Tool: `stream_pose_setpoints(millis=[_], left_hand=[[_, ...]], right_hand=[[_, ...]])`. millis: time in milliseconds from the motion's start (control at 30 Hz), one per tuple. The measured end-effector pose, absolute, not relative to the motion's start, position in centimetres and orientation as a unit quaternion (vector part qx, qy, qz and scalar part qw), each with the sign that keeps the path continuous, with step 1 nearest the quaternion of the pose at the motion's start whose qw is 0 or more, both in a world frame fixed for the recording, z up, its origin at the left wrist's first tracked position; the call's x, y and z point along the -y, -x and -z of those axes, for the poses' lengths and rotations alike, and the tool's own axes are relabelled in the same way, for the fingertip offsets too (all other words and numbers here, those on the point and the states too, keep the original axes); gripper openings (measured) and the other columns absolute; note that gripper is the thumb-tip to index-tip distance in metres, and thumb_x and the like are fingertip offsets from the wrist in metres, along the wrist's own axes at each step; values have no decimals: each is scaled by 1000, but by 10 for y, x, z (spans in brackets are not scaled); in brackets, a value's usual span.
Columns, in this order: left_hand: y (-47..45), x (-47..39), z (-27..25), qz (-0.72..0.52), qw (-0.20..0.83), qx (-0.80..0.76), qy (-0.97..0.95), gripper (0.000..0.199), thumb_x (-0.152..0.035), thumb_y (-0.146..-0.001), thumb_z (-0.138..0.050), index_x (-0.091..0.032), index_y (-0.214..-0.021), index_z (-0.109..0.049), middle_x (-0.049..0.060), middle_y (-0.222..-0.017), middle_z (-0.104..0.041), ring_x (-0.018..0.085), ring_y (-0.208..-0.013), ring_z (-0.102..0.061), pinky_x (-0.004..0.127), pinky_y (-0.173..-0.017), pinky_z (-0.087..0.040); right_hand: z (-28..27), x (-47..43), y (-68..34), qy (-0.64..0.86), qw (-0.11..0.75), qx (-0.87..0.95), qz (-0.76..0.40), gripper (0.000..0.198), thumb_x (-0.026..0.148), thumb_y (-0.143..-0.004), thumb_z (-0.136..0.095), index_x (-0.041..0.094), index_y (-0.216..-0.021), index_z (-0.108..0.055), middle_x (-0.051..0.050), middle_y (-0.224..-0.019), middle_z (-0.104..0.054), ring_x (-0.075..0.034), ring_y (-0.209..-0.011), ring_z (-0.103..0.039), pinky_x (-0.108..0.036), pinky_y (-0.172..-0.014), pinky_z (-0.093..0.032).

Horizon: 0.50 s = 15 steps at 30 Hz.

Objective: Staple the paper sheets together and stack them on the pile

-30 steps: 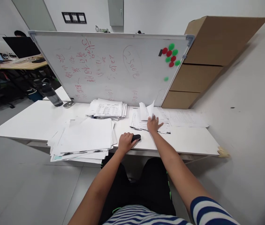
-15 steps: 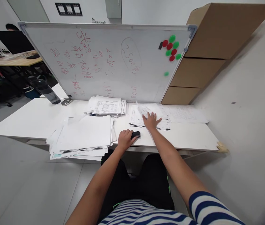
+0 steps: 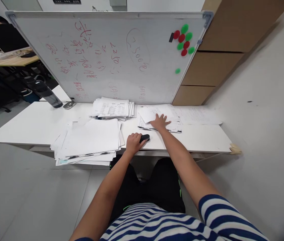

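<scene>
One overhanging paper stack [image 3: 91, 137]: left of the grip, jutting off the desk [image 3: 202, 140]; a knock could spill it.
Left hand [image 3: 133, 143]: clasped on the black tool [image 3: 145, 137], arm [image 3: 108, 190] slanting in.
Right hand [image 3: 160, 122]: beyond the grip, fingers spread on loose sheets [image 3: 148, 114]; a sideways drag could skew them.

Both my bare forearms [image 3: 182, 160] reach forward. My left hand [image 3: 133, 144] is curled in a grip, its fingertips hard to make out; my right hand [image 3: 160, 123], farther out, lies palm down, fingers [image 3: 161, 116] splayed.
</scene>
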State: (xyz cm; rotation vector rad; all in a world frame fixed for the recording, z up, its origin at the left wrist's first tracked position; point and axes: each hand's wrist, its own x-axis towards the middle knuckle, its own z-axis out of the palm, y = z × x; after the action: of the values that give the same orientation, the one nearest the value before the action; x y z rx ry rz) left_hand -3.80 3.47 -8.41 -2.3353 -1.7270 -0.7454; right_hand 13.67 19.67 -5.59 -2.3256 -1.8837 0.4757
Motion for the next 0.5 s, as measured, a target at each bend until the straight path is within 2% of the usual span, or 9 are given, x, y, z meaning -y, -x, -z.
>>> stream_pose_setpoints(millis=[267,500], left_hand=[[39,-35,86,251,76,575,775,39,-55,-96,-50,-20,-106,-64,10,-94,-67,26,-91,-59,37,-75,-36],[38,-36,87,246,83,579,773,42,-58,-96,-48,-20,-104,-64,10,-91,-66,26,-88,-59,37,-73,-35]], right_hand=[[57,-198,-139,758,43,638,-129,68,55,-92,-50,34,-155,-32,-20,-166,-14,-47,-152,-9,-81,-106,-2],[61,-201,-139,765,47,632,-119,57,38,-97,-46,37,-153,-36,-20,-166,-17,-45,-152,-12,-79,-107,-2]])
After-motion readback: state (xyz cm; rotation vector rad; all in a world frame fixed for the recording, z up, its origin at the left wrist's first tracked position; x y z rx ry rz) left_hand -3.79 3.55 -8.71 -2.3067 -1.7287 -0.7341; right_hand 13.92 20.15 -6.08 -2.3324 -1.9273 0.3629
